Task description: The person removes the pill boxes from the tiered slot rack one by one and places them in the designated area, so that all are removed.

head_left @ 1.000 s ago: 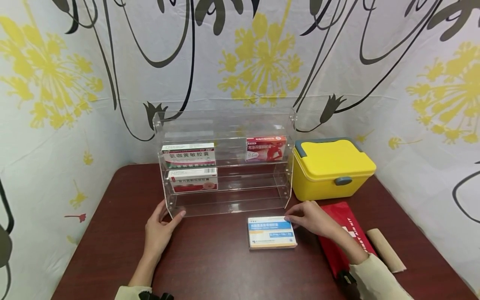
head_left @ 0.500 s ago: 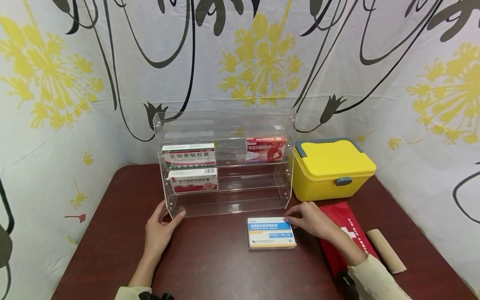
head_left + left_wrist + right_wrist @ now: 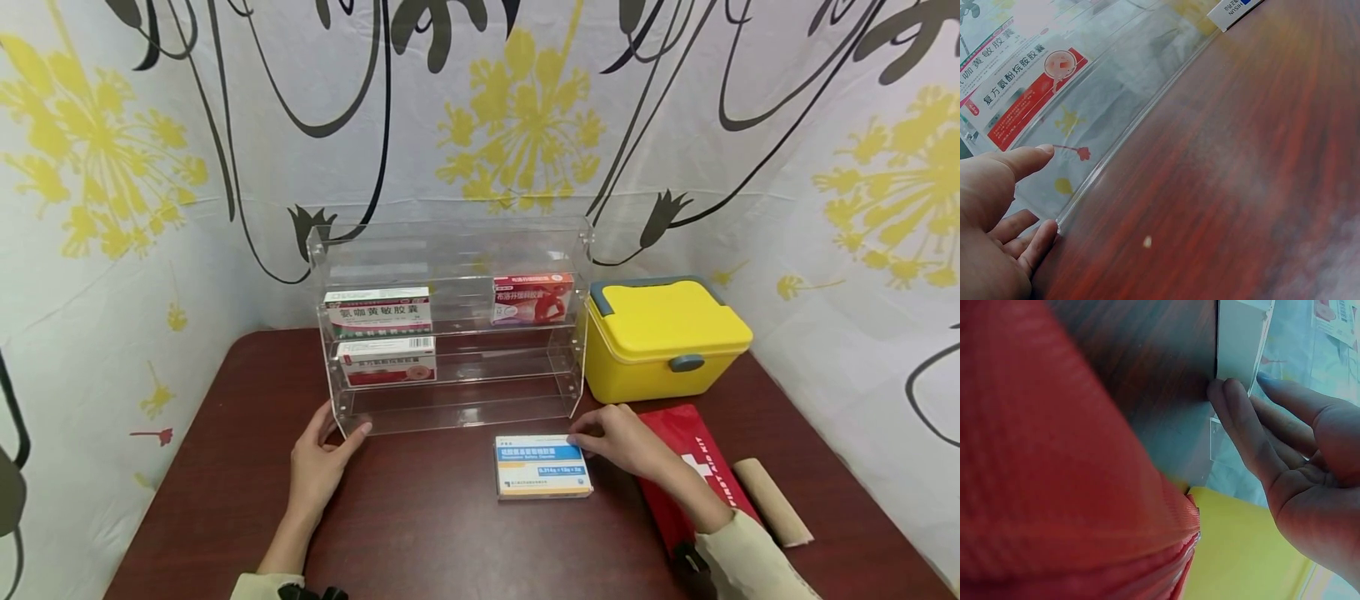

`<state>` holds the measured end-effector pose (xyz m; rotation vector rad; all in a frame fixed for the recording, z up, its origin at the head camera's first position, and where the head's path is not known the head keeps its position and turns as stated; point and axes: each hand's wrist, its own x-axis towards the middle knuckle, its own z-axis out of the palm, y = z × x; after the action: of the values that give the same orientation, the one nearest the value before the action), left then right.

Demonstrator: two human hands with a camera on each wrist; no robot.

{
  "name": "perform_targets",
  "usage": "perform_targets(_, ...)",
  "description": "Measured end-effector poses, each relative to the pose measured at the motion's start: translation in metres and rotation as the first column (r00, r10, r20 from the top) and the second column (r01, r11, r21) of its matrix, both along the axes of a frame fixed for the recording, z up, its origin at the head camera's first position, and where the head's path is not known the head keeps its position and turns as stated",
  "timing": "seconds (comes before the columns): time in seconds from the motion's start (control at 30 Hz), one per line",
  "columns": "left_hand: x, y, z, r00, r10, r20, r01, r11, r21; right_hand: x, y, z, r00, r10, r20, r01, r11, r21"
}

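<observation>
A white and blue medicine box [image 3: 543, 467] lies flat on the table in front of a clear acrylic rack [image 3: 468, 414]. My right hand [image 3: 626, 442] pinches its right end, thumb at the upper face and fingertips against the end panel [image 3: 1241, 347]. At the rack's lower left corner, my left hand [image 3: 318, 458] rests with its thumb [image 3: 1029, 161] stretched out in front and the other fingers beside the side panel. Three medicine boxes stand in the rack: a green and white one [image 3: 378, 312], a red and white one [image 3: 386, 361] and a red one [image 3: 532, 298].
A yellow lidded box [image 3: 667, 342] stands right of the rack. Nearer, a red first aid pouch [image 3: 678, 433] lies partly under the right forearm, with a tan roll [image 3: 772, 502] beside it. A patterned cloth [image 3: 480, 150] hangs behind the dark red table [image 3: 420, 533].
The medicine box and right hand shifted very slightly left between the first frame and the second. Since then both hands and the box have stayed in place.
</observation>
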<state>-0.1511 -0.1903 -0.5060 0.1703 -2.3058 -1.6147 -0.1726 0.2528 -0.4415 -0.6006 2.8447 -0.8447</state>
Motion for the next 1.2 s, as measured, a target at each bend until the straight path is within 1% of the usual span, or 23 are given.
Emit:
perform_targets(0.1, 0.0, 0.0, 0.0, 1.0, 0.004, 0.012, -0.004, 1.0, 0.0, 0.001, 0.001, 0.004, 1.0, 0.002, -0.027, -0.002, 1.0, 0.01)
perform_targets(0.2, 0.0, 0.0, 0.0, 1.0, 0.005, 0.015, -0.005, 1.0, 0.001, 0.003, 0.0, 0.012, 0.994, 0.012, -0.104, -0.009, 0.999, 0.035)
perform_targets(0.33, 0.0, 0.0, 0.0, 1.0, 0.004, 0.005, -0.004, 1.0, -0.004, 0.005, -0.008, 0.03, 0.977, 0.024, -0.212, -0.011, 0.998, 0.062)
perform_targets(0.4, 0.0, -0.001, 0.0, 1.0, 0.004, 0.001, -0.004, 1.0, -0.007, 0.006, -0.013, 0.041, 0.971, 0.027, -0.237, -0.012, 0.998, 0.064)
perform_targets(0.53, 0.0, -0.001, 0.0, 1.0, 0.005, 0.002, -0.005, 1.0, -0.009, 0.006, -0.029, 0.06, 0.965, 0.045, -0.26, -0.036, 0.999, 0.038)
perform_targets(0.67, 0.001, -0.001, 0.001, 1.0, 0.003, 0.003, -0.003, 1.0, 0.003, 0.004, -0.048, 0.076, 0.949, 0.07, -0.307, -0.073, 0.997, 0.0)
perform_targets(0.8, 0.0, 0.0, 0.001, 1.0, 0.002, -0.003, -0.002, 1.0, 0.01, -0.003, -0.065, 0.088, 0.928, 0.087, -0.362, -0.107, 0.994, -0.036)
perform_targets(0.97, -0.001, 0.0, 0.0, 1.0, 0.006, -0.012, -0.006, 1.0, 0.006, -0.018, -0.085, 0.099, 0.901, 0.125, -0.414, -0.177, 0.98, -0.089)
perform_targets(1.1, -0.001, 0.0, -0.002, 1.0, 0.005, -0.013, -0.005, 1.0, 0.002, -0.03, -0.1, 0.104, 0.887, 0.153, -0.435, -0.228, 0.965, -0.127)
perform_targets(1.2, -0.001, 0.0, -0.002, 1.0, 0.004, -0.011, -0.004, 1.0, -0.001, -0.037, -0.111, 0.104, 0.875, 0.164, -0.455, -0.248, 0.96, -0.131)
